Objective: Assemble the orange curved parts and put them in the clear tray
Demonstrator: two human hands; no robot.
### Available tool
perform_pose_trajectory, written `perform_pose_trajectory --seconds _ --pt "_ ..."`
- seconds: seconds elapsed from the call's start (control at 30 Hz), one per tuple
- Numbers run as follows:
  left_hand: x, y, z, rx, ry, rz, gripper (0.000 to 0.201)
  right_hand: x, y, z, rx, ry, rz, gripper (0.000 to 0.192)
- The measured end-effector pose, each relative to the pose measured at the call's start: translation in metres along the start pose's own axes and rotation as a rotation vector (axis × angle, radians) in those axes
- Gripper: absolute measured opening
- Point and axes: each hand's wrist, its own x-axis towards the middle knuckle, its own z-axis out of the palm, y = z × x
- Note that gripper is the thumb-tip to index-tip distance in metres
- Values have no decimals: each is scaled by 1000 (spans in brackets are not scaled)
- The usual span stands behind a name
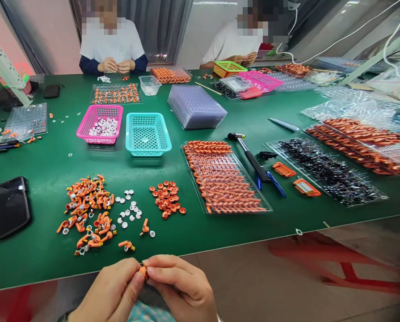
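Just off the table's front edge, my left hand point(114, 288) pinches a small orange earbud piece point(143, 271) between thumb and fingers. My right hand point(183, 284) is closed on the same piece from the other side; fingers hide most of it. Beyond my hands lies a heap of orange earbud housings point(89, 205) with small metallic and yellow parts attached. To its right are scattered white discs point(132, 210) and a cluster of orange earbud caps point(166, 197). Two loose earbud housings point(145, 226) lie nearest my fingers.
A black phone point(12, 208) lies at left. Farther back stand a pink basket point(82, 134), a turquoise basket point(148, 153) and stacked clear trays point(198, 107). At right are a filled orange-parts tray point(223, 179), a hammer point(250, 156) and a black-parts tray point(327, 170). Two people point(112, 44) sit opposite.
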Motion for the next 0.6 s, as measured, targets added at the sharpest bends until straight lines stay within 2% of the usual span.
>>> perform_pose_trajectory --seconds 0.3,0.6 --pt "-1 1 -1 167 43 170 33 -1 -3 -1 10 -11 -22 31" --pt "-3 4 -3 295 66 239 33 -2 -5 -1 -23 -26 -55 31"
